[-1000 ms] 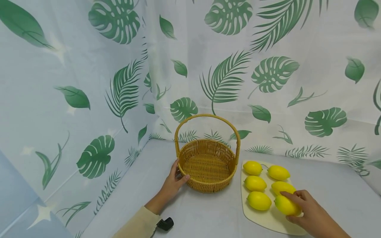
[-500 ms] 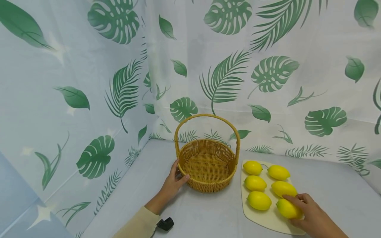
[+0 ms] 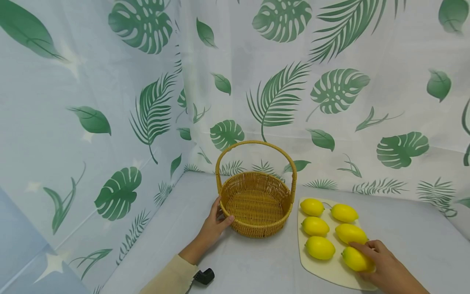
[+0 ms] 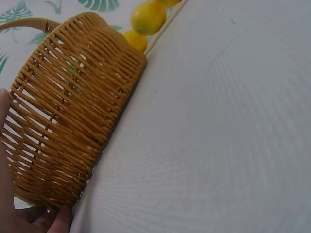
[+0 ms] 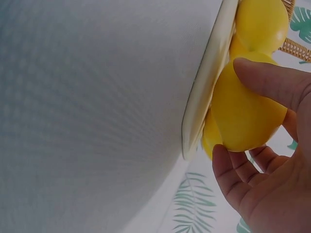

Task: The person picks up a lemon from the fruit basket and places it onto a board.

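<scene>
A brown wicker basket (image 3: pixel 257 231) with a tall arched handle stands on the table, its inside bare. My left hand (image 3: pixel 213 228) holds its left side, thumb at the front rim and fingers along the outer wall. At the right, a cream-coloured board (image 3: pixel 334 271) bears several yellow lemons. My right hand (image 3: pixel 385 261) grips the nearest lemon (image 3: pixel 355 259) of the right row, at the near end of the board. In the right wrist view, thumb and fingertips lie on opposite sides of that lemon (image 5: pixel 248 109), which sits close against the board.
Three lemons line the board's left side, the nearest lemon (image 3: pixel 320 248) beside the held one. Two more, including a lemon (image 3: pixel 351 234), lie behind it. A black device (image 3: pixel 204 277) is at my left sleeve (image 3: pixel 172 275). Leaf-patterned cloth (image 3: pixel 279 90) hangs behind the table.
My right hand has moved slightly right and toward me with the lemon, lowering it onto the near part of the board. The lemon behind it shows more fully. My left hand has stayed put.
</scene>
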Demonstrator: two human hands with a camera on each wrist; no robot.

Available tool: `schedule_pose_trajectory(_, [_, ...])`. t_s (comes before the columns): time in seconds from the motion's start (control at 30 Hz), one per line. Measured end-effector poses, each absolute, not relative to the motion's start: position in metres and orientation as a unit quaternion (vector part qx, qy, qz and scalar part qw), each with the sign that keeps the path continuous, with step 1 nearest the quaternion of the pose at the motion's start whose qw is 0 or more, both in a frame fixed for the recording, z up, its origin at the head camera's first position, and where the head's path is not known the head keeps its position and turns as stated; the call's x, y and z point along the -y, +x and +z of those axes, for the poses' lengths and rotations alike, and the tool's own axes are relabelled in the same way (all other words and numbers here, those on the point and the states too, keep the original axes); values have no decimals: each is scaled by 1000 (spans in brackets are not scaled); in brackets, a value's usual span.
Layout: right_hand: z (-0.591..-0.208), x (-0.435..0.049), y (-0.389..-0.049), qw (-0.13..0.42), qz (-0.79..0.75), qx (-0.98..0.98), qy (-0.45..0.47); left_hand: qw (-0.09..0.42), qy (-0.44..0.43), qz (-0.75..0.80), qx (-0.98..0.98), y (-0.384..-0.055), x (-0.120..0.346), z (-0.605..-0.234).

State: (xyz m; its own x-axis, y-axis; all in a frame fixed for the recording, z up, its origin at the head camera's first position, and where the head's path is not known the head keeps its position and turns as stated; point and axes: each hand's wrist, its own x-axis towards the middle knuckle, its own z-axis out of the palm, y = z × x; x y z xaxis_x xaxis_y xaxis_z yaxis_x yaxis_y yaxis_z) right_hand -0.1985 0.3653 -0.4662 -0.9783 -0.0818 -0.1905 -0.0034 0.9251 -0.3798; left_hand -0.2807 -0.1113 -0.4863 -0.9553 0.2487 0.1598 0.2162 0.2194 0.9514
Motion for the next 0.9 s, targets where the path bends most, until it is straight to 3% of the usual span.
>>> schedule_pose_trajectory(0.9, [-458, -360, -199, 87, -195, -976, -48, 12, 155, 604, -782, -280, 112, -486])
